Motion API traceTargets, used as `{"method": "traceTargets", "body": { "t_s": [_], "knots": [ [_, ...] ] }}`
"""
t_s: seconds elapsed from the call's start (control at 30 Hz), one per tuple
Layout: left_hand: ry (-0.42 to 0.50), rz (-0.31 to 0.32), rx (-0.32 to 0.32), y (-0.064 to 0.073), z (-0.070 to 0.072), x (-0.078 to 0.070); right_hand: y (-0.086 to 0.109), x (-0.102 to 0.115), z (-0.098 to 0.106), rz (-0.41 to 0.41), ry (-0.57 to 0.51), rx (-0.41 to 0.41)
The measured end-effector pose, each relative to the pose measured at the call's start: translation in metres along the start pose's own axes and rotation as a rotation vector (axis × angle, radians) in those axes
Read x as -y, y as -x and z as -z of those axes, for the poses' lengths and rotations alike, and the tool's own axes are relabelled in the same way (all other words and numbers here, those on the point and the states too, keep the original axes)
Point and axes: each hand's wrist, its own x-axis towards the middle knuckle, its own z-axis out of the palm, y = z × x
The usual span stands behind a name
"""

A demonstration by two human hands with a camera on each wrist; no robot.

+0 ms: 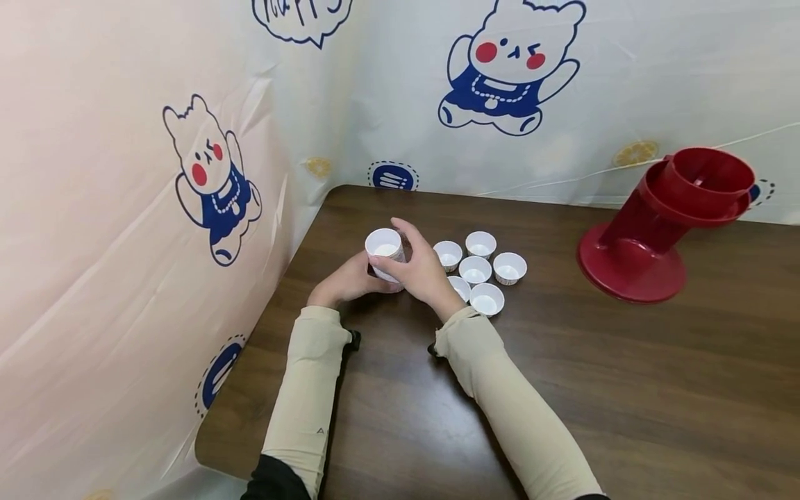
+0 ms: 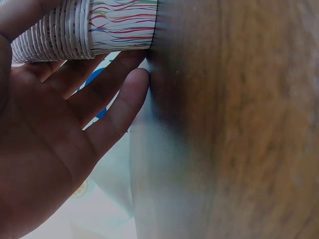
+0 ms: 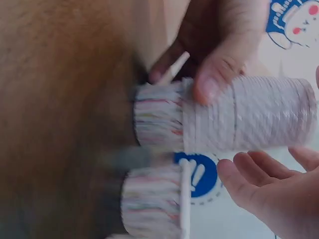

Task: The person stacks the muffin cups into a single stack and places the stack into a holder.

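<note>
A tall stack of white paper baking cups [image 1: 384, 244] stands upright on the table, mouths up. Coloured wavy lines show on its lowest cup in the left wrist view. My left hand [image 1: 346, 281] grips the lower part of the stack, thumb on one side and fingers behind. Near the top, my right hand [image 1: 426, 272] holds the stack between thumb and fingers, its index finger stretched out; the right wrist view is blurred there. Just right of the hands, several single baking cups [image 1: 510, 268] sit in a close group, one partly hidden by my right hand.
A red stand with a cup-like top [image 1: 650, 243] is farther right on the brown wooden table [image 1: 625, 389]. A white printed curtain [image 1: 387, 90] borders the table at the back and left.
</note>
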Motion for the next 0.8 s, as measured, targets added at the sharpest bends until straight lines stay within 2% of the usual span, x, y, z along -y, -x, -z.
{"method": "traceTargets", "body": {
  "t_s": [0.17,0.33,0.5,0.63,0.8],
  "knots": [
    [-0.034,0.062,-0.026,0.000,-0.001,0.000,0.006,0.003,0.033,0.009,-0.090,-0.055],
    [-0.036,0.102,-0.036,0.002,-0.001,-0.002,0.017,-0.004,0.085,-0.017,-0.221,-0.115],
    [-0.030,0.115,-0.026,0.001,-0.002,-0.004,0.037,-0.026,0.142,-0.054,-0.285,-0.175],
    [-0.039,0.117,-0.022,0.000,-0.002,-0.003,0.049,-0.049,0.176,-0.136,-0.231,-0.162],
    [-0.045,0.129,-0.024,0.000,-0.001,-0.003,0.053,-0.069,0.194,-0.250,-0.122,-0.089]
  ]
}}
